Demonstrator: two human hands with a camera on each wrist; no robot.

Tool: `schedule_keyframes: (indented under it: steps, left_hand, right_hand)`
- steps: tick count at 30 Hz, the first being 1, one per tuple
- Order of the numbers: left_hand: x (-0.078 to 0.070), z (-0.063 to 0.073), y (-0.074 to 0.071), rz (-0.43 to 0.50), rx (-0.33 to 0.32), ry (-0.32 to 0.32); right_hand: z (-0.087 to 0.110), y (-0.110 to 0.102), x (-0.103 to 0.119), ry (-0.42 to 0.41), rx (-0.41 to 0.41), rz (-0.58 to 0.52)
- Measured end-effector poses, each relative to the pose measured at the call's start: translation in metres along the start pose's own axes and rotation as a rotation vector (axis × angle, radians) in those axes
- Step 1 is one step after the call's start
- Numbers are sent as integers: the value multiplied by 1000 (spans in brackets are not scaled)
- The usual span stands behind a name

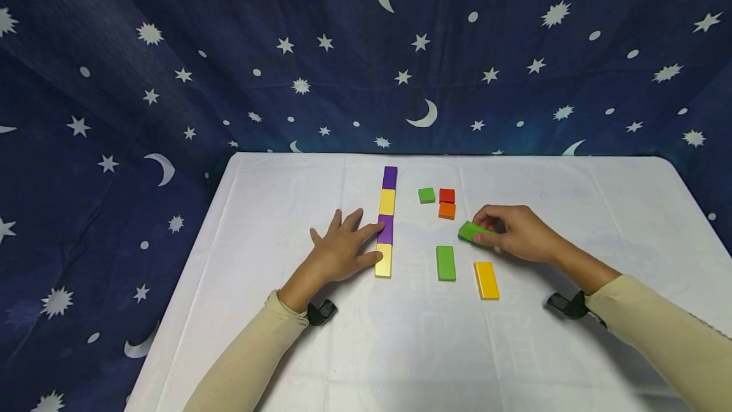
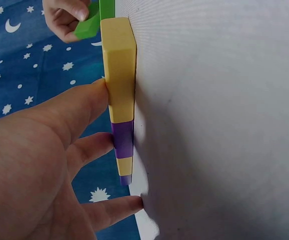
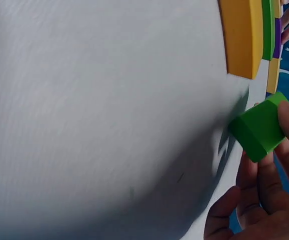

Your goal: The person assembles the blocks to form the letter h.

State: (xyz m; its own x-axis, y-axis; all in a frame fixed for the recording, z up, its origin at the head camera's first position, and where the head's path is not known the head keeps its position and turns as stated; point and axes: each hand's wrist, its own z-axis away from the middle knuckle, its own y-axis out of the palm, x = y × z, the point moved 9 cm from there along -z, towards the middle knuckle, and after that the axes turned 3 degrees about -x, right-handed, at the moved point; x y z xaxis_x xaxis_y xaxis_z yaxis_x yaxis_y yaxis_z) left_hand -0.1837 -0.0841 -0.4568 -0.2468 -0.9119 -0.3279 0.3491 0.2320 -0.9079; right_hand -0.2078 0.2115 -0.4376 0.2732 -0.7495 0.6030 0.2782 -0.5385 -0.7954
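A straight row of blocks, alternating purple and yellow, runs away from the person on the table. My left hand (image 1: 342, 250) has its fingers spread, with the thumb touching the near yellow block (image 1: 384, 262) and the index finger on the purple block (image 1: 385, 230) beyond it. In the left wrist view, the fingertips meet the side and top of this row. To the right, my right hand (image 1: 523, 234) pinches a green block (image 1: 473, 232) between thumb and fingers. The right wrist view shows that green block (image 3: 258, 127) tilted, held above the tabletop.
Between the hands lie another green block (image 1: 446, 264) and an orange-yellow block (image 1: 487, 281). Farther back sit a small green block (image 1: 426, 196), a red block (image 1: 447, 196) and an orange block (image 1: 447, 210). A starry blue curtain (image 1: 343, 107) hangs behind the white table (image 1: 354, 361).
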Motion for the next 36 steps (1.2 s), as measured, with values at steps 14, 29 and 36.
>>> schedule_keyframes:
  steps: [14, 29, 36]
  left_hand:
    - [0, 0, 2, -7, 5, -6]
    - [0, -1, 1, -9, 6, -4]
    - [0, -1, 1, -7, 4, -1]
  right_hand:
    - [-6, 7, -1, 148, -49, -184]
    - [-11, 18, 0, 236, -56, -249]
    - [-15, 21, 2, 252, -65, -253]
